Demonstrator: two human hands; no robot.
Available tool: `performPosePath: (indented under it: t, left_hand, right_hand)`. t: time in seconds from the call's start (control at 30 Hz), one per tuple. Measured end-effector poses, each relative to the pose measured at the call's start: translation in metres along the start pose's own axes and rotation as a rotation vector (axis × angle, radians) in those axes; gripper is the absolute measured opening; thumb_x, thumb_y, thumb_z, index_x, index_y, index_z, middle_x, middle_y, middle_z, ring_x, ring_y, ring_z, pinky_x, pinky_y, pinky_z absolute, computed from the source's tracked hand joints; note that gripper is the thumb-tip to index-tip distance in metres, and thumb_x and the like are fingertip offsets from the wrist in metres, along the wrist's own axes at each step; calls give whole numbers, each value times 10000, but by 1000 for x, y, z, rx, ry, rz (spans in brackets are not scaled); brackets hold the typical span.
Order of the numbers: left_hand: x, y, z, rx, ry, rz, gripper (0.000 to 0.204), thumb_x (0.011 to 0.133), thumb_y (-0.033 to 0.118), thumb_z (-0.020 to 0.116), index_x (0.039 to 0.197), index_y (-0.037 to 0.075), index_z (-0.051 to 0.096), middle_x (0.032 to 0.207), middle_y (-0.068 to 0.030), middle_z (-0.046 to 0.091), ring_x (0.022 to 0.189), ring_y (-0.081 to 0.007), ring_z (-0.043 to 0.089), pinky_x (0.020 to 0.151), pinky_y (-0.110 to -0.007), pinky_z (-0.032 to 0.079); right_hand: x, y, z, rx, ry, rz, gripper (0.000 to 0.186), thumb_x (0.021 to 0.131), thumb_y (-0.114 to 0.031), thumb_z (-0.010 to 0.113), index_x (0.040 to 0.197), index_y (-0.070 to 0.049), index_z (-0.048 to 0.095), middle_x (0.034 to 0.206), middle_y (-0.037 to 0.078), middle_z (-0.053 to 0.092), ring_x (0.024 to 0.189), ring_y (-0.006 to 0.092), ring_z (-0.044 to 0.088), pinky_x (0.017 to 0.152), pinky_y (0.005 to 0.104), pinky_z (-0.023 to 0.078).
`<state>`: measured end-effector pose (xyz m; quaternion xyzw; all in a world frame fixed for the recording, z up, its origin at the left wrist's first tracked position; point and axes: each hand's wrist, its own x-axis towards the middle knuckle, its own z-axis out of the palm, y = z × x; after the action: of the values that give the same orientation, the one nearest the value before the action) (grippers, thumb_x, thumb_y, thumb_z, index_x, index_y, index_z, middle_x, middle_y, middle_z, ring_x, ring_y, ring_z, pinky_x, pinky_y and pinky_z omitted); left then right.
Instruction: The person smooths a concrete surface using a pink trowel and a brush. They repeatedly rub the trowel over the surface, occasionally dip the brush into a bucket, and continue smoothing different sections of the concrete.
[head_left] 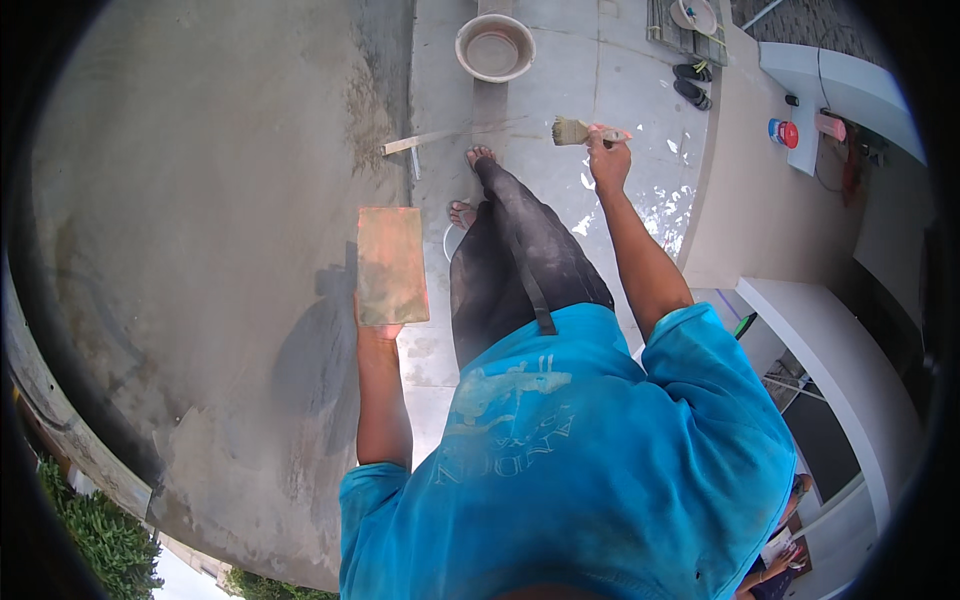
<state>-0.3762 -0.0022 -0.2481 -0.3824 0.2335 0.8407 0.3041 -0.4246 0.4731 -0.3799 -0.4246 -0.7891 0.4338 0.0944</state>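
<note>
My left hand (380,331) grips a flat rectangular plastering float (391,262), orange and smeared with grey. Its broad face is turned up and hides most of the fingers and any handle. On the right, my right hand (608,152) is closed round the handle of a wide brush (572,131), whose bristles are caked grey and point left. The brush hangs in the air, apart from any surface. Beside my left arm stretches a smooth grey cement wall (200,230), with a shadow falling on it near the float.
Ahead on the pale floor stands a round basin (495,75). A wooden strip (405,145) lies near the wall's base. Dark shoes (692,93), a red-and-blue tub (783,132) and another bowl (692,14) are at the right. Another person's hand (785,560) shows at lower right.
</note>
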Motion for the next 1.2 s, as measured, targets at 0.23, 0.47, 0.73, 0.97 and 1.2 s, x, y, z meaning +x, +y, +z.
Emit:
performPosePath:
  t: [0.23, 0.47, 0.73, 0.97, 1.2]
  left_hand:
    - [78, -31, 30, -189, 116, -63, 416, 1016, 327, 546, 1358, 90, 544, 1307, -111, 616, 1136, -305, 631, 918, -476, 554]
    - [270, -47, -31, -79, -135, -119, 512, 1029, 290, 526, 1467, 42, 433, 1379, -150, 564, 1191, -316, 613, 943, -477, 547]
    - [480, -40, 29, 251, 152, -12, 434, 1062, 277, 495, 1430, 47, 490, 1390, -68, 564, 1299, -216, 537, 1073, -378, 446]
    - [610, -37, 70, 415, 228, 6, 366, 1010, 224, 582, 1326, 40, 559, 1249, -76, 623, 1108, -201, 617, 947, -365, 507]
    - [687, -29, 87, 585, 230, -46, 301, 977, 232, 633, 1200, 31, 606, 1013, -67, 645, 815, -161, 588, 615, -308, 440]
  right_hand:
    - [66, 35, 115, 331, -13, 232, 248, 965, -147, 682, 1119, 47, 663, 946, 127, 722, 867, 181, 725, 770, 281, 588]
    - [192, 105, 289, 24, -4, 77, 261, 914, -201, 737, 1067, 10, 716, 885, 89, 749, 863, 162, 728, 777, 294, 554]
    - [271, 140, 396, -113, -15, 12, 226, 872, -271, 761, 980, -72, 761, 835, 102, 757, 800, 249, 738, 755, 365, 554]
    - [292, 197, 425, -219, 80, -301, 197, 908, -201, 692, 1058, -81, 735, 964, 116, 749, 859, 278, 713, 768, 392, 548]
    - [266, 139, 361, 47, -138, 50, 203, 889, -214, 755, 1020, -59, 744, 923, 95, 762, 866, 195, 742, 753, 313, 555]
